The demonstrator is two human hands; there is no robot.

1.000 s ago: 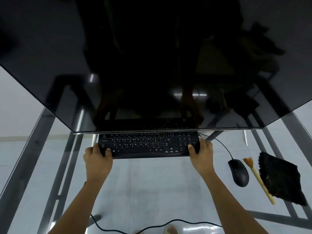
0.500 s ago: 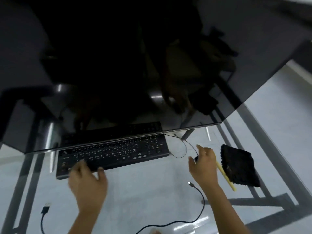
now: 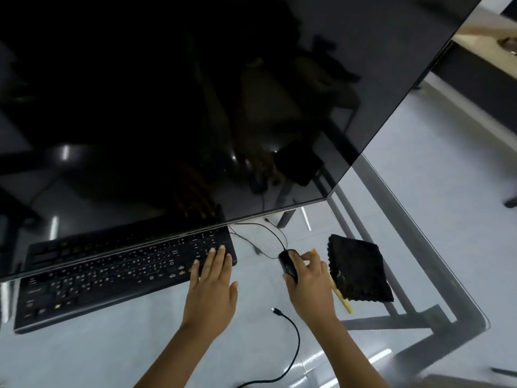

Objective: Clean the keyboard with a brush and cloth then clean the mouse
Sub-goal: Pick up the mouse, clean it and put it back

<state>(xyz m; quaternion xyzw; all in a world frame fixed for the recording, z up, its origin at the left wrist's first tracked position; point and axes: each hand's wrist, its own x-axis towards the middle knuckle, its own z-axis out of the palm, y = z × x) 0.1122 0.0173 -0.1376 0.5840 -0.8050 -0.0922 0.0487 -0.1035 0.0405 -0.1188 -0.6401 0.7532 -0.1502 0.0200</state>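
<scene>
Both hands have let go of the flat black plastic keyboard [image 3: 123, 278], which a second ago they clasped at its two ends. The left hand [image 3: 210, 287] now lies flat and open on the keyboard's right end, fingers spread over the number keys, holding nothing. The right hand [image 3: 309, 285] has moved across to the small black corded mouse [image 3: 288, 263]; its grip is curled loosely over the mouse's right side, thumb out of sight, so I cannot tell whether it truly clasps the mouse or only rests on it.

Just right of that grip, partly under the palm, lies the pale wooden-handled brush [image 3: 344, 302], with an orange tip showing past the fingertips. Touching the brush on its far side is the folded black fringed cloth [image 3: 358, 268]. All of it sits on the clear glass tabletop [image 3: 436, 289], below the dark glossy monitor screen [image 3: 195, 107].

The shift suggests the keyboard has been set in place and the right hand is heading for the tools; brushing has not yet begun.
</scene>
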